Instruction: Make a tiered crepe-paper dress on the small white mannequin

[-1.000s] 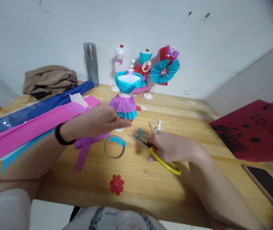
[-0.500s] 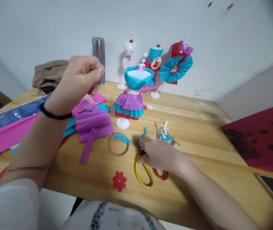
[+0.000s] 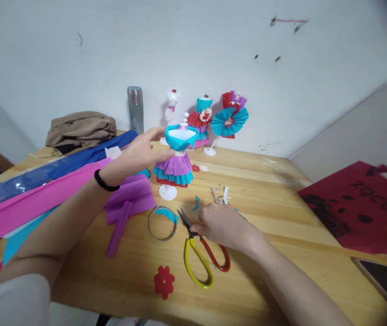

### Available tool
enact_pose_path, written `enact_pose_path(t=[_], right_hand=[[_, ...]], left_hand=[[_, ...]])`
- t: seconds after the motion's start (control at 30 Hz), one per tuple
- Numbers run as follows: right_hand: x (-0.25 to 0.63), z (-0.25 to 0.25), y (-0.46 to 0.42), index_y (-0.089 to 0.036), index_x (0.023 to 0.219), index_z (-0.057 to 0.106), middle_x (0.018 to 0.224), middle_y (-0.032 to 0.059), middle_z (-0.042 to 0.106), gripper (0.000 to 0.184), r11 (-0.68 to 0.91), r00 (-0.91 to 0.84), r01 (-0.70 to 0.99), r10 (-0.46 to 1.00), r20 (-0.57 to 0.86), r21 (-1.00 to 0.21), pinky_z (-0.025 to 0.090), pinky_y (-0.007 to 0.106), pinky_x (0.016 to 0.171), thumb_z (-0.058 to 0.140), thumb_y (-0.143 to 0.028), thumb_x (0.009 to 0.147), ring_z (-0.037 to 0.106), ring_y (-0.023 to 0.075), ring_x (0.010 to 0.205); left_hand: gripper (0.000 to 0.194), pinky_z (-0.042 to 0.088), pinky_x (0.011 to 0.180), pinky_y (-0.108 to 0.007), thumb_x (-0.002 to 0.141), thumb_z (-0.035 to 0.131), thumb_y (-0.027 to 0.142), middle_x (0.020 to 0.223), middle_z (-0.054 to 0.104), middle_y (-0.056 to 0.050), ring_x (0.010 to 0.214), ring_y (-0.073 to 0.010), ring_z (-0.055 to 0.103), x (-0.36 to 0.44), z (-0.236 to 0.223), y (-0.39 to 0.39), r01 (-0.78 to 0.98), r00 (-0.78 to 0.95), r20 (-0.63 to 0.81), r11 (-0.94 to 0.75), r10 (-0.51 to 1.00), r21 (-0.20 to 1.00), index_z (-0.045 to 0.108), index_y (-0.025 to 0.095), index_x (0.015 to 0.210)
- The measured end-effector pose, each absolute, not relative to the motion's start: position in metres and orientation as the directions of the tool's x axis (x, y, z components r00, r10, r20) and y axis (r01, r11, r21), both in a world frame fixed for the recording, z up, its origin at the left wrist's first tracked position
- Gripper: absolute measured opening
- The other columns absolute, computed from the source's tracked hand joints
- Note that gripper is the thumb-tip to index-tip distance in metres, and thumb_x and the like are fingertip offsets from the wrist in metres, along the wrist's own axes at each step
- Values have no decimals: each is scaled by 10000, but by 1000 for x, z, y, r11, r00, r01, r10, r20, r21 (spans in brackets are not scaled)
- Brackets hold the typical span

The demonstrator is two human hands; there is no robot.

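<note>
My left hand (image 3: 144, 151) is open, thumb and fingers apart, at the left side of a small white dress form (image 3: 184, 134). The form wears a turquoise collar (image 3: 180, 144) and a tiered purple, turquoise and red skirt (image 3: 174, 165). Whether the hand touches the form I cannot tell. My right hand (image 3: 219, 224) is low over the table with its fingers curled under, and its thumb lies by the pivot of the scissors (image 3: 197, 260). Its fingertips are hidden. Left of the scissors lie a tape ring (image 3: 150, 228) and a red paper flower (image 3: 164, 282).
Purple crepe paper (image 3: 142, 192) and pink crepe paper (image 3: 44, 192) lie at left. Behind stand a flask (image 3: 135, 108) and several dressed forms, one with a turquoise rosette (image 3: 224, 124). Paper scraps (image 3: 225, 194) lie beyond my right hand. A red bag (image 3: 343, 208) and a phone (image 3: 377, 278) are at right.
My left hand has come down and right from a raised, closed pose and opened beside the dress form. My right hand stays by the scissors. The view has tilted up slightly.
</note>
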State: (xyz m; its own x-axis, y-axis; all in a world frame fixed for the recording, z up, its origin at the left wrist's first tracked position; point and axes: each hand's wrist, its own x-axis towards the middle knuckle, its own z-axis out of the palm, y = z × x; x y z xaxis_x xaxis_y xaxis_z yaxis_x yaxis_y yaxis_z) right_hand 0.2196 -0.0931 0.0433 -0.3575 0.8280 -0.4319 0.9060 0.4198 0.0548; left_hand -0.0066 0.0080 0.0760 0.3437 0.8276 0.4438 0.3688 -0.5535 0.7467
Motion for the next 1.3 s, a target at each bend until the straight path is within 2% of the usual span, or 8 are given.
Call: enact_pose_path(t=[0.17,0.5,0.67,0.8,0.87,1.0,1.1,1.3], right_hand=[[222,45,-90,-111,952,790,910,194,776,335,425,-369,904,830,-419,46,525,349,736,571,-364,948,757,333,914],[233,43,-80,-177,868,779,852,130,775,296,452,-439,891,830,-343,-48,455,308,654,573,-374,947,738,271,818],[255,56,-74,-179,808,718,682,61,713,256,290,-380,884,902,-204,-367,421,283,596,578,-360,921,653,184,631],[271,75,-71,-186,803,682,658,41,676,354,243,-244,651,964,106,-719,471,287,531,607,-526,861,612,169,552],[272,86,-67,-199,814,695,665,36,683,367,271,-143,522,963,231,-808,511,305,540,687,-566,793,624,173,551],[257,114,-45,-232,848,734,763,33,730,244,444,-37,381,884,467,-811,559,333,636,772,-456,759,673,181,647],[241,135,-25,-238,928,755,906,44,760,226,580,-100,316,807,581,-751,566,344,701,765,-397,768,694,187,758],[218,161,-9,-214,891,777,887,51,737,143,704,-385,356,710,589,-615,529,325,686,717,-301,795,670,187,805]], left_hand=[[474,553,939,-363,769,725,475,1137,732,-100,1072,-228,686,9,63,24,176,556,368,-537,746,825,665,172,1128],[405,562,832,-322,745,769,383,1031,745,-72,944,-201,695,16,58,26,128,515,370,-496,773,859,661,164,1068],[426,536,856,-339,735,799,392,1029,733,-81,958,-221,670,17,57,26,78,524,353,-456,775,886,674,138,1054],[426,512,878,-333,722,805,342,1053,721,-62,958,-206,659,15,52,34,-6,549,346,-410,761,912,669,152,1079],[419,504,877,-331,706,815,329,1057,720,-58,971,-211,658,14,50,37,-26,541,336,-384,771,923,666,165,1062],[415,503,848,-326,641,846,306,1003,719,-51,974,-225,655,17,51,35,-92,544,307,-308,781,947,652,174,983],[429,500,850,-324,642,843,300,1012,711,-51,963,-213,650,19,55,28,-114,574,296,-283,763,952,647,163,998],[481,503,839,-311,685,829,353,1062,709,-74,1004,-221,650,21,61,19,-119,613,297,-286,733,951,634,156,1078]])
